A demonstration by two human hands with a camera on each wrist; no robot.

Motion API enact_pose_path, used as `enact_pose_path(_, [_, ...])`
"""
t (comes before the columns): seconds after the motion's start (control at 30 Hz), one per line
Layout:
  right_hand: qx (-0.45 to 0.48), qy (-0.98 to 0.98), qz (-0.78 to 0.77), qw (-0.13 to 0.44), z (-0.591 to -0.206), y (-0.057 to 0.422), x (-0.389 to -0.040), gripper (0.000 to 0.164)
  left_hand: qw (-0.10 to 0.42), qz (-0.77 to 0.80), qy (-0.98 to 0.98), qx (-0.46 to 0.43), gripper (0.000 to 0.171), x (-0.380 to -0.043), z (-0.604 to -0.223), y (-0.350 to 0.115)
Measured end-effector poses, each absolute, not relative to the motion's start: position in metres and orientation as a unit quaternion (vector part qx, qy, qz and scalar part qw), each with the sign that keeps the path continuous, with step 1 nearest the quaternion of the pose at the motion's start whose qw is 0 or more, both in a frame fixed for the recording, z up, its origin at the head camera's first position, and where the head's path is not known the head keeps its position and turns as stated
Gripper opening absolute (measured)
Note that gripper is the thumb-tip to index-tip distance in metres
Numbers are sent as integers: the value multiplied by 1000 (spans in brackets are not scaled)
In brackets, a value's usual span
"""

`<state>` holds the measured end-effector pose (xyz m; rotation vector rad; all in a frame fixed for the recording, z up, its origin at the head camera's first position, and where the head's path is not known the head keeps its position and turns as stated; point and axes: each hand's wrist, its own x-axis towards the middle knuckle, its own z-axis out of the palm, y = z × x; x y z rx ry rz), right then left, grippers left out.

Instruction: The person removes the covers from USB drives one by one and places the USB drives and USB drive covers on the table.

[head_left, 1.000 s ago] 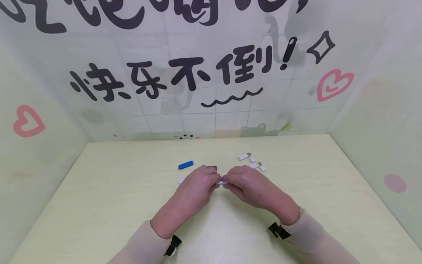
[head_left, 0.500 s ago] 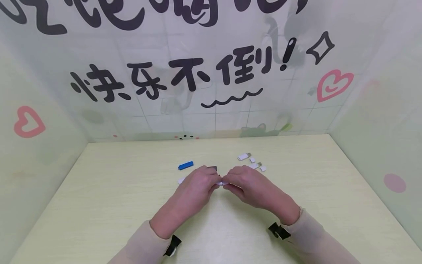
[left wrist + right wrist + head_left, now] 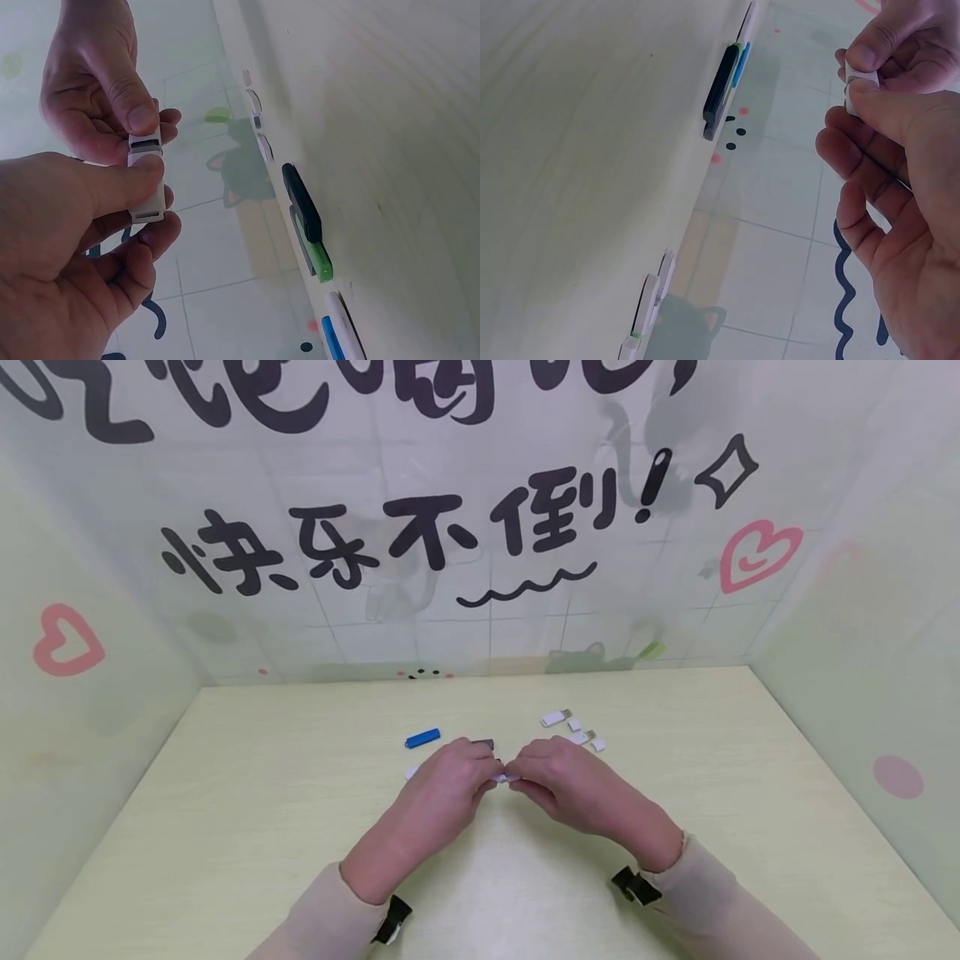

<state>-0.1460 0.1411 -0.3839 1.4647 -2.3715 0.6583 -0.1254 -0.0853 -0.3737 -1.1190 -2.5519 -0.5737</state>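
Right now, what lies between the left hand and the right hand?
A white stick, pinched by both the left hand and the right hand; the left wrist view shows it.

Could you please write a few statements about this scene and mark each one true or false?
1. The left grip and the right grip hold a white USB stick between them. True.
2. In the head view, a blue stick lies on the table, left of two small white pieces. True.
3. The white USB stick rests flat on the table. False: it is held up off it.
4. The far white stick shows a bare metal connector. True.
5. The left grip holds the blue stick. False: the blue stick lies on the table, untouched.
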Motion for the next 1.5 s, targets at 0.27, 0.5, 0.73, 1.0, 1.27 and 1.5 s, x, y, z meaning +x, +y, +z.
enact_pose_path(0.27, [492,-833,212,136,-380,141,-144,11,148,-200,-894,-374,13,-124,-372,-84])
enact_pose_path(0.5, [475,-846,212,121,-378,141,-142,11,136,-207,-900,-360,11,-122,-372,-82])
enact_pose_path(0.73, [463,-852,218,113,-375,142,-142,12,136,-223,-901,-346,8,-121,-373,-83])
enact_pose_path(1.0, [461,-852,221,118,-376,143,-142,13,152,-224,-898,-348,9,-120,-372,-83])
enact_pose_path(1.27, [460,-850,223,124,-376,144,-142,14,154,-223,-897,-349,9,-120,-372,-83])
enact_pose_path(1.5, [451,-856,222,118,-375,145,-142,15,149,-227,-900,-341,9,-120,-372,-84])
